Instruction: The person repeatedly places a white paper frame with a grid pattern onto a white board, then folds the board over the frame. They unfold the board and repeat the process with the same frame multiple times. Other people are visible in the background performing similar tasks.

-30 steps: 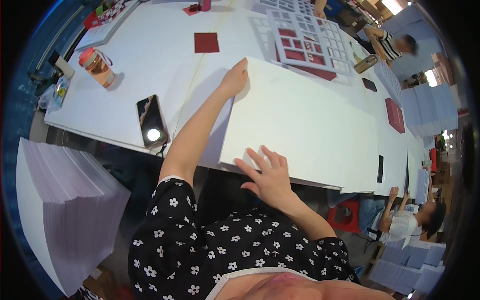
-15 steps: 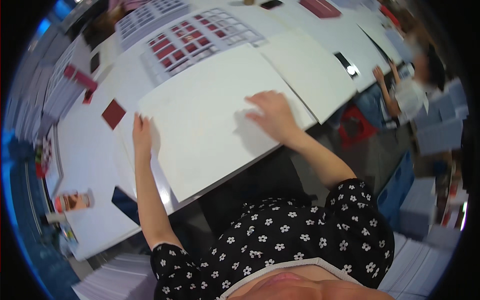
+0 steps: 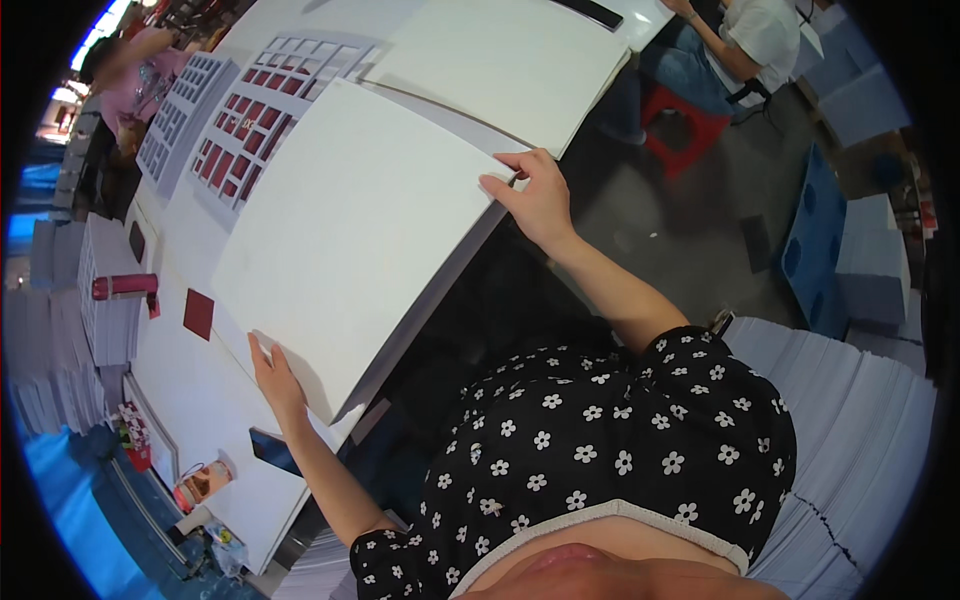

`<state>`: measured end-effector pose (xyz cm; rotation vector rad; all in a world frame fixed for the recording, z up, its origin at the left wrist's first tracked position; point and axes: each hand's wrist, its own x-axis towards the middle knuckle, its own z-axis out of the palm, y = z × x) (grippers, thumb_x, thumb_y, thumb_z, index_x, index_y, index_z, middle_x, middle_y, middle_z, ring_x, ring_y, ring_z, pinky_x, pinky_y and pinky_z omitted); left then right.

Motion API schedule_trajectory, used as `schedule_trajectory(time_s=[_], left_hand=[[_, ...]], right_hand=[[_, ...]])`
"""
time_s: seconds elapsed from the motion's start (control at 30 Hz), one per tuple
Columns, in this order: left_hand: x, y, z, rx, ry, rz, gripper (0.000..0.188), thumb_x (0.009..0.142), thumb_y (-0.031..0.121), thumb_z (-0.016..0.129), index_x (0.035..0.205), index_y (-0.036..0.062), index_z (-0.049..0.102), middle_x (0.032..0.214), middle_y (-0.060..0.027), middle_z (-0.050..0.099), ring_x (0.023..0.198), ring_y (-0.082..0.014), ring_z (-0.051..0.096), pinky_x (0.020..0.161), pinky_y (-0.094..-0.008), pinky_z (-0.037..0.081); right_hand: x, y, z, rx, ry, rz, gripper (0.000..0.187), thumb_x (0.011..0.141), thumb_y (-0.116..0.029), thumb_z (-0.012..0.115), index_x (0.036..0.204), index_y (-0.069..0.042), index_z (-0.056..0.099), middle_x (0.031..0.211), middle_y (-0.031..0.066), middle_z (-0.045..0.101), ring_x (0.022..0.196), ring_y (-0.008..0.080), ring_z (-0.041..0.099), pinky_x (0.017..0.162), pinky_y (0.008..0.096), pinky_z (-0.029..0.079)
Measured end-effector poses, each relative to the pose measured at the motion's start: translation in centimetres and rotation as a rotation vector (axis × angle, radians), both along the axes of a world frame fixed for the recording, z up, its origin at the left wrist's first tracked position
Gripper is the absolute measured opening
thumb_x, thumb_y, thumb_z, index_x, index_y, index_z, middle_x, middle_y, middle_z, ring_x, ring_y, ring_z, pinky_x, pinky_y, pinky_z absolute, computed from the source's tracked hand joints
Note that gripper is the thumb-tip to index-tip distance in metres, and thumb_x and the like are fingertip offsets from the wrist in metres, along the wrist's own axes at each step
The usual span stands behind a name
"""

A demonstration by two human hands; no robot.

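Observation:
A large white board (image 3: 350, 240) lies across the table in front of me, its near edge sticking out past the table edge. My right hand (image 3: 540, 200) is at its near right corner, thumb on top and fingers curled round the edge. At the left side of the board is my left hand (image 3: 275, 385), its fingers stretched along the edge and apart. A small dark red square (image 3: 199, 314) lies just beyond that hand.
Behind the board stands a grey-white grid frame (image 3: 245, 125) with dark red cells. Another white board (image 3: 490, 60) lies to the right. A phone (image 3: 273, 451) and a jar (image 3: 202, 485) are near my left forearm. A co-worker sits by a red stool (image 3: 670, 130); paper stacks (image 3: 840, 440) stand right.
My right hand has come down from above the board onto its near right corner and closed there. My left hand stays at the left edge. The whole view has turned.

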<state>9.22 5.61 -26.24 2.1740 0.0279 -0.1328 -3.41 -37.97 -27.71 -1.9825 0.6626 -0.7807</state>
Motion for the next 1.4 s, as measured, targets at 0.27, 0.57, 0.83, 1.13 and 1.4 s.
schedule_trajectory(time_s=[0.27, 0.57, 0.83, 1.13, 1.4], left_hand=[[0.2, 0.4, -1.4, -0.028, -0.07, -0.054, 0.053, 0.103, 0.009, 0.045, 0.152, -0.0016, 0.027, 0.157, -0.0201, 0.027, 0.143, -0.0276, 0.032, 0.116, -0.0354, 0.026], [-0.1, 0.7, -1.2, 0.15, -0.092, -0.09, 0.052, 0.104, 0.016, 0.045, 0.15, -0.0025, 0.03, 0.157, -0.0211, 0.026, 0.144, -0.0314, 0.029, 0.118, -0.0369, 0.023], [-1.0, -1.1, -0.5, 0.304, -0.192, -0.106, 0.056, 0.104, 0.025, 0.045, 0.15, -0.0032, 0.03, 0.156, -0.0251, 0.026, 0.146, -0.0366, 0.024, 0.119, -0.0398, 0.021], [-1.4, -2.4, 1.3, 0.373, -0.141, -0.092, 0.06, 0.104, 0.032, 0.045, 0.152, -0.0005, 0.026, 0.155, -0.0325, 0.019, 0.144, -0.0438, 0.024, 0.116, -0.0436, 0.028], [-1.5, -2.5, 1.4, 0.407, -0.121, -0.081, 0.062, 0.105, 0.033, 0.044, 0.154, 0.0021, 0.023, 0.156, -0.0333, 0.014, 0.143, -0.0453, 0.026, 0.115, -0.0436, 0.03]], right_hand=[[0.1, 0.1, -1.1, 0.07, -0.12, -0.024, 0.033, 0.077, -0.028, 0.079, 0.101, -0.007, 0.075, 0.091, 0.0034, 0.061, 0.08, 0.0173, 0.059, 0.074, 0.0331, 0.045], [-0.1, 0.1, -1.2, 0.051, -0.111, -0.013, 0.031, 0.078, -0.028, 0.077, 0.101, -0.008, 0.073, 0.089, 0.0046, 0.061, 0.08, 0.0171, 0.061, 0.076, 0.0347, 0.046], [2.3, -3.3, 1.1, -0.213, 0.274, 0.217, 0.045, 0.078, -0.036, 0.073, 0.111, -0.006, 0.068, 0.106, 0.0108, 0.067, 0.096, 0.0241, 0.065, 0.083, 0.0367, 0.052], [14.9, -3.9, 3.4, -0.25, 0.435, 0.391, 0.048, 0.076, -0.045, 0.075, 0.101, -0.004, 0.073, 0.092, 0.0113, 0.071, 0.085, 0.0279, 0.068, 0.07, 0.04, 0.054], [17.5, -3.4, 2.6, -0.209, 0.407, 0.371, 0.045, 0.076, -0.039, 0.077, 0.1, -0.001, 0.073, 0.088, 0.0102, 0.07, 0.079, 0.0258, 0.067, 0.068, 0.0378, 0.051]])
